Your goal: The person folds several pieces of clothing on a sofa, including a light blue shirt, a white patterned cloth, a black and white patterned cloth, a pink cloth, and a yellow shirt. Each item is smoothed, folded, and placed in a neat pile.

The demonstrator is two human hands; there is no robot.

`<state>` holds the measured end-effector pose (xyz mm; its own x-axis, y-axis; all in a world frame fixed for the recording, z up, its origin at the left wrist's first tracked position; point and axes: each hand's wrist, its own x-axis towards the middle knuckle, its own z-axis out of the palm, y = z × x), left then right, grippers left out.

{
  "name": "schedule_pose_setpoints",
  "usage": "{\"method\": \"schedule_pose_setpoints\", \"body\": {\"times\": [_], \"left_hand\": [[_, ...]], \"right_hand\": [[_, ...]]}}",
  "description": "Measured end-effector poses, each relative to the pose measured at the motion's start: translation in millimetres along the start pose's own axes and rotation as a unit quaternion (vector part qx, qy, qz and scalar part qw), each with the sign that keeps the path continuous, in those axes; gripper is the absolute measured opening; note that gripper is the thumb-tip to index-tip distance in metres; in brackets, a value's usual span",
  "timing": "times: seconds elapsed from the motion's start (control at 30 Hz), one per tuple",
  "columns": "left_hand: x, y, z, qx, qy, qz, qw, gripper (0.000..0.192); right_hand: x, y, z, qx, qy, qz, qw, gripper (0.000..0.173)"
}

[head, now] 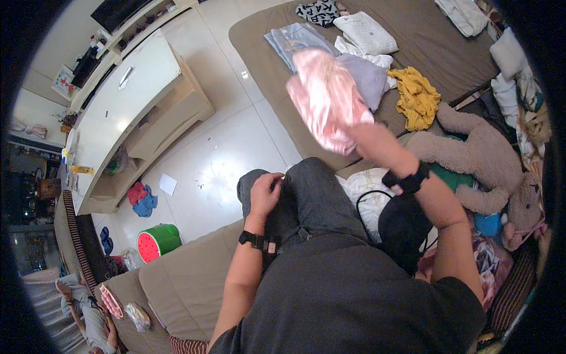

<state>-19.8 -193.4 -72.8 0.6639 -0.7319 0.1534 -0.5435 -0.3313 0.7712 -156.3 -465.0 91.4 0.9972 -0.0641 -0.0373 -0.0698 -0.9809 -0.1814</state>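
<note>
My right hand (362, 138), blurred, grips a shiny pink satin garment (325, 99) above the brown sofa (261, 62); the fingers are partly hidden by the fabric. Under and beyond it lie a lavender cloth (365, 77) and a folded light-blue garment (283, 40). A crumpled mustard-yellow garment (415, 99) sits to the right of these. My left hand (265, 192) rests on my knee in dark trousers, holding nothing, with thumb and forefinger apart.
A large plush toy (491, 150) lies at the right. Folded white quilted cloth (367, 33) and a black-lettered grey cloth (316, 12) are at the back. Left are a white table (146, 57), a watermelon-patterned stool (166, 239) and floor cloths (143, 201). Another person (93, 316) reclines lower left.
</note>
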Motion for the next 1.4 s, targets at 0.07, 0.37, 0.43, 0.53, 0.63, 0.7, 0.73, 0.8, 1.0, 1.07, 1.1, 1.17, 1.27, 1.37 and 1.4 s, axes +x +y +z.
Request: {"method": "schedule_pose_setpoints", "body": {"times": [0.07, 0.37, 0.43, 0.53, 0.63, 0.7, 0.73, 0.8, 1.0, 1.07, 1.1, 1.17, 1.27, 1.37, 1.4], "left_hand": [[0, -1, 0, 0.002, 0.008, 0.013, 1.000, 0.014], [1, 3, -1, 0.020, 0.010, 0.022, 1.000, 0.014], [5, 5, -1, -0.038, -0.040, -0.078, 0.995, 0.017], [21, 8, 6, -0.236, -0.159, -0.249, 0.926, 0.033], [34, 18, 26, -0.394, -0.275, -0.347, 0.805, 0.064], [41, 23, 41, -0.468, -0.275, -0.354, 0.762, 0.067], [45, 25, 49, -0.513, -0.234, -0.366, 0.740, 0.061], [54, 23, 60, -0.509, -0.211, -0.361, 0.752, 0.056], [68, 6, 72, -0.459, -0.148, -0.365, 0.796, 0.033], [68, 4, 60, -0.511, -0.040, -0.326, 0.794, 0.032], [67, 4, 52, -0.524, 0.011, -0.330, 0.785, 0.032], [63, 1, 21, -0.417, 0.106, -0.269, 0.862, 0.030], [30, -3, -30, -0.427, 0.141, -0.229, 0.863, 0.032], [-22, -4, -66, -0.434, 0.138, -0.210, 0.865, 0.038], [-44, -1, -72, -0.398, 0.143, -0.268, 0.866, 0.039]], "right_hand": [[-18, -6, 46, 0.015, -0.024, -0.010, 1.000, 0.068], [-61, -19, 128, 0.150, -0.094, 0.121, 0.977, 0.062], [-62, -23, 121, 0.198, -0.068, 0.148, 0.966, 0.054], [-60, -35, 107, 0.294, 0.042, 0.157, 0.942, 0.048], [-58, -47, 94, 0.288, 0.118, 0.069, 0.948, 0.045], [-61, -54, 87, 0.232, 0.052, 0.037, 0.971, 0.043], [-64, -57, 85, 0.233, 0.040, 0.005, 0.972, 0.042], [-71, -66, 81, 0.238, 0.016, -0.041, 0.970, 0.041], [-86, -86, 75, 0.267, -0.016, -0.127, 0.955, 0.035], [-86, -83, 72, 0.268, -0.010, -0.107, 0.957, 0.032], [-84, -79, 71, 0.247, -0.003, -0.111, 0.963, 0.028], [-83, -69, 70, 0.202, 0.080, -0.119, 0.969, 0.024], [-81, -60, 75, 0.160, 0.089, -0.094, 0.978, 0.030], [-79, -59, 87, 0.167, 0.079, -0.107, 0.977, 0.030], [-80, -61, 93, 0.173, 0.067, -0.119, 0.976, 0.027]]}}
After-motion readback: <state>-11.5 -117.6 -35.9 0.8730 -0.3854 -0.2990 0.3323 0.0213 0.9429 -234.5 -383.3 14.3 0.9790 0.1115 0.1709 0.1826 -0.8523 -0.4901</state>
